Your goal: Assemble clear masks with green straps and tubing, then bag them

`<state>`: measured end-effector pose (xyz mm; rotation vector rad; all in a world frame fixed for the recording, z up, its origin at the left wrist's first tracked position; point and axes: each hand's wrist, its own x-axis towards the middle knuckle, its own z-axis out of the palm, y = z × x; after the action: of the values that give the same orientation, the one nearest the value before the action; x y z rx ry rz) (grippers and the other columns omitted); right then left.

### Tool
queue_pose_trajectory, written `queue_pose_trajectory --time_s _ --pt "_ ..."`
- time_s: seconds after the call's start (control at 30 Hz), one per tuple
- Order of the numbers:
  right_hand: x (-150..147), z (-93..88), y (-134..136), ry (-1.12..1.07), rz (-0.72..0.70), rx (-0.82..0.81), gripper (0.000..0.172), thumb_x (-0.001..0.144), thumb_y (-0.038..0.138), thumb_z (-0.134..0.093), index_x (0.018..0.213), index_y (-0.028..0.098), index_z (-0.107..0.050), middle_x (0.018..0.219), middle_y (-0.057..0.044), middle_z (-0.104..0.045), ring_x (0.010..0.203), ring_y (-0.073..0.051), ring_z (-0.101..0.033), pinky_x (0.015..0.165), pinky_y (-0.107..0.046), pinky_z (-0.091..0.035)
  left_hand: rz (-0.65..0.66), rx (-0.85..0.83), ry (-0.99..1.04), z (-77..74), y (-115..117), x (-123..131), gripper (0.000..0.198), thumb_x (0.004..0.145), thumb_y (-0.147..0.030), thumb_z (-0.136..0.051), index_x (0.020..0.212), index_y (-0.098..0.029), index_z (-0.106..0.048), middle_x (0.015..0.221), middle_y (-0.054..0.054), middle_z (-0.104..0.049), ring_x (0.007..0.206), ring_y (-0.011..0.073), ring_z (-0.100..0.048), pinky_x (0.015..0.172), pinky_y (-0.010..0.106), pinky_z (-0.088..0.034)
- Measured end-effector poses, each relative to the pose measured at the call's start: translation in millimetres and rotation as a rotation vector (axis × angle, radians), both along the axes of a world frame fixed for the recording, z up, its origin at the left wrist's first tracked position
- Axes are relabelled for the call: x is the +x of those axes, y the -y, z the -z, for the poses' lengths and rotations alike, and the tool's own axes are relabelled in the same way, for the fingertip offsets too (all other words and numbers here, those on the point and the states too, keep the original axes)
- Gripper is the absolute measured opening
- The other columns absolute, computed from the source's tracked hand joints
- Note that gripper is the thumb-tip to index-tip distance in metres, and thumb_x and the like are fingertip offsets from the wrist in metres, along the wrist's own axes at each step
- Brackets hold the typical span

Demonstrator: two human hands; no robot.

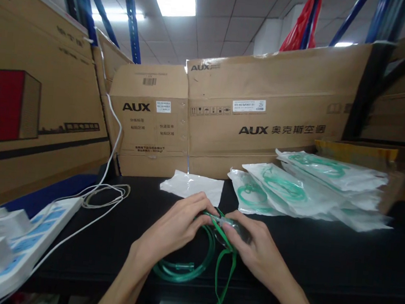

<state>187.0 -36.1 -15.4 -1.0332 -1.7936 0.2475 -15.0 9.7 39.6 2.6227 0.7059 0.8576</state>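
A clear plastic oxygen mask is gripped in my right hand, whose thumb and fingers are closed round it and partly hide it. From the mask a green elastic strap hangs in a loop over the table's front edge. My left hand is closed in a pinch at the mask's left side, on the green strap by its upper end. The fingertips partly cover what they grip. Below my left hand lies coiled green tubing, with a clear connector at its end.
Several white packets with green tubing inside are piled at the back right. A flat white wrapper lies behind my hands on the black table. To the left are a power strip and white cable. Cardboard panels stand behind.
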Motion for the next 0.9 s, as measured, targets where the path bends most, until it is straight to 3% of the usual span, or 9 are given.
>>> queue_pose_trajectory --time_s 0.5,0.9 --pt "-1.4 3.0 -0.8 0.035 -0.070 -0.026 0.011 0.100 0.025 -0.056 0.099 0.020 -0.066 0.091 -0.002 -0.069 0.079 -0.016 -0.063 0.075 -0.024 -0.045 -0.115 0.123 -0.192 0.5 3.3 -1.2 0.019 0.100 -0.010 -0.052 0.098 -0.019 -0.068 0.099 0.002 -0.066 0.097 0.0187 -0.063 0.091 0.029 -0.045" --pt "3.9 3.0 -0.4 -0.046 -0.010 -0.164 0.031 0.103 0.040 -0.050 0.087 0.019 -0.065 0.071 0.004 -0.059 0.063 -0.012 -0.052 0.061 -0.023 -0.037 -0.143 0.263 -0.250 13.7 -1.4 10.2 0.017 0.100 -0.008 -0.049 0.106 -0.018 -0.060 0.108 0.005 -0.061 0.100 0.0215 -0.060 0.090 0.033 -0.047"
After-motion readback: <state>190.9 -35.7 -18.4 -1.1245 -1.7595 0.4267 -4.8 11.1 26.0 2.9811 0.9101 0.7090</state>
